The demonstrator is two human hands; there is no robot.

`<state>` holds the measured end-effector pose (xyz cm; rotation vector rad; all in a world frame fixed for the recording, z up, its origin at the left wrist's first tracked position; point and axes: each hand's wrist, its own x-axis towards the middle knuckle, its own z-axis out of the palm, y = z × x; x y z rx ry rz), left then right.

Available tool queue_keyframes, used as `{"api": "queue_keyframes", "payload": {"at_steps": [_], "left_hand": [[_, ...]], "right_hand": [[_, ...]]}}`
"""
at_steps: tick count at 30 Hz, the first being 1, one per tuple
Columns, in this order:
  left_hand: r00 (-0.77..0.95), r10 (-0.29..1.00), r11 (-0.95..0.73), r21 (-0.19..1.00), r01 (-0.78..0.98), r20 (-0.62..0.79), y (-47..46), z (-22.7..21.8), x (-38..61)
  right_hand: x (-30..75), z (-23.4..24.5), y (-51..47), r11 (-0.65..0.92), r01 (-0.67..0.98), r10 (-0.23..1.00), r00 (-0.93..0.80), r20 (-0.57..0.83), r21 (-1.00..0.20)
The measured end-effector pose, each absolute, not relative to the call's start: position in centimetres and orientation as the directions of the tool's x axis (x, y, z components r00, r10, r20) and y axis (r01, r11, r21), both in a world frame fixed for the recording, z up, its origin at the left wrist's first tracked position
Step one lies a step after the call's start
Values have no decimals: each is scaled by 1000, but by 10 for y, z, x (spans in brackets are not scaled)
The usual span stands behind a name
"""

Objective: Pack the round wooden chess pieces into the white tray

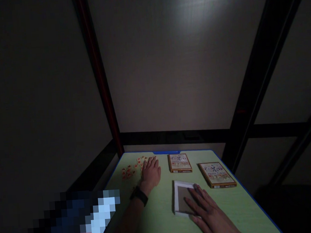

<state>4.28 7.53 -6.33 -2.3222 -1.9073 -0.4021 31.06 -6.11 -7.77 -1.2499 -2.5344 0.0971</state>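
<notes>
My left hand (150, 174) lies flat with fingers stretched out on the green table (162, 219), its fingertips at a scatter of small orange-and-white puzzle pieces (130, 170). A black watch sits on that wrist. My right hand (206, 208) rests palm down, fingers apart, on a white tray with a grey-brown cardboard inset (181, 196). Neither hand grips anything.
Two orange-framed picture boxes lie flat further back: one in the middle (179, 162), one to the right (217, 174). The table has a blue rim (166, 152). Dark beams and a red post stand behind it against pale walls. The room is dim.
</notes>
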Motion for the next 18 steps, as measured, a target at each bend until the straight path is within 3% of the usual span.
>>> {"api": "queue_keyframes", "payload": {"at_steps": [11,15,18], "left_hand": [[211,967,-208,-34,977,144,117,-42,53],[218,955,-210,-64,976,202,105,-53,45],[230,917,-225,-52,973,327,84,-59,36]], "right_hand": [[314,-79,-59,656,730,745,-585,322,-192],[319,-79,-59,666,718,735,-586,343,-200],[312,-66,-52,659,689,747,-550,375,-303]]}}
